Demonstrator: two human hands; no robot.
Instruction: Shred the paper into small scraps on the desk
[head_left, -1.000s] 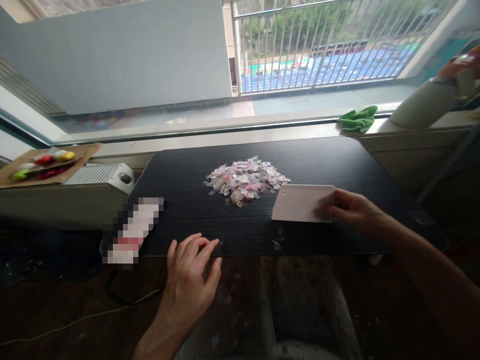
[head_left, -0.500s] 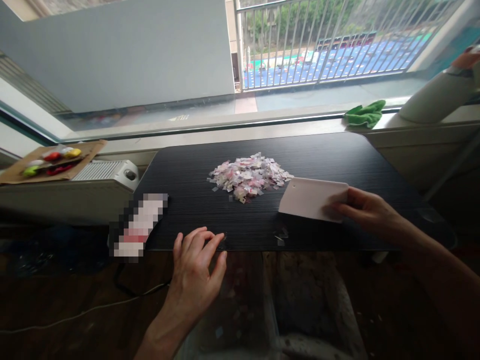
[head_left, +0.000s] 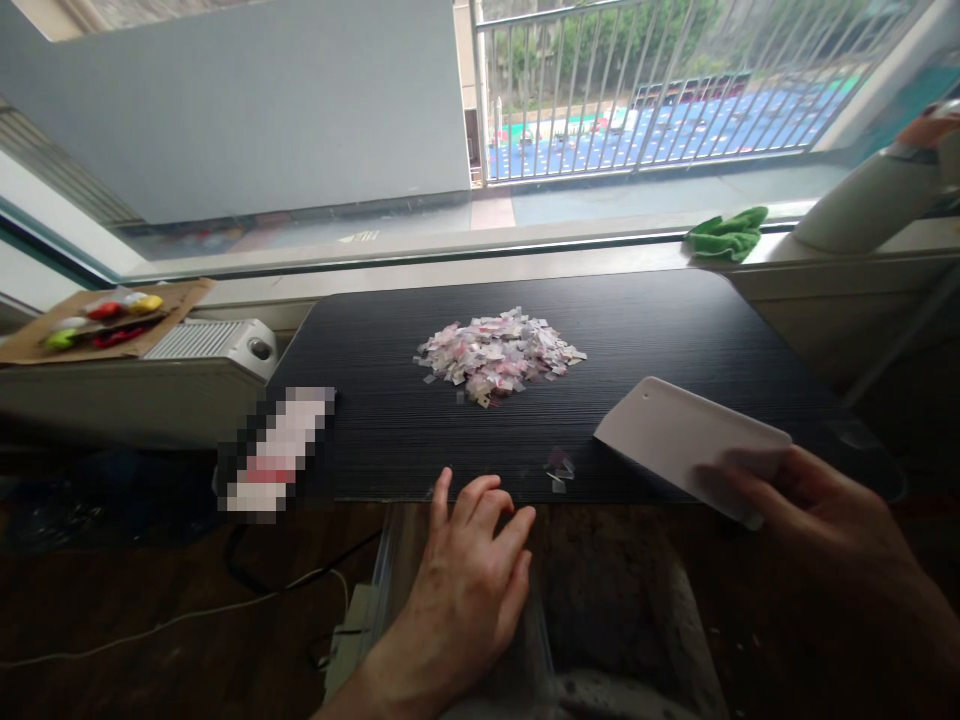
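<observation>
My right hand point(head_left: 832, 520) grips a white plastic scraper point(head_left: 682, 440) with a small hole near one corner, held tilted over the right front of the black table point(head_left: 660, 320). At the table's front edge my left hand point(head_left: 480, 550) has its fingers apart and slightly bent, with nothing seen in them. Just right of its fingertips lie several small clear and dark scraps point(head_left: 560, 470). Farther back, a heap of small white, pink and clear flakes point(head_left: 499, 350) rests mid-table, touched by neither hand.
A blurred-out pale item point(head_left: 281, 450) lies at the table's left edge. Beyond the table, a green cloth point(head_left: 727, 235) and a white bottle point(head_left: 862, 205) stand on the sill. Cardboard point(head_left: 180, 300) with colourful pieces sits at left. Below the front edge is a clear bin point(head_left: 536, 640).
My right hand has drawn the scraper away from the heap, rightward and toward me. My left hand has moved right along the front edge, and its fingers have spread from a near pinch.
</observation>
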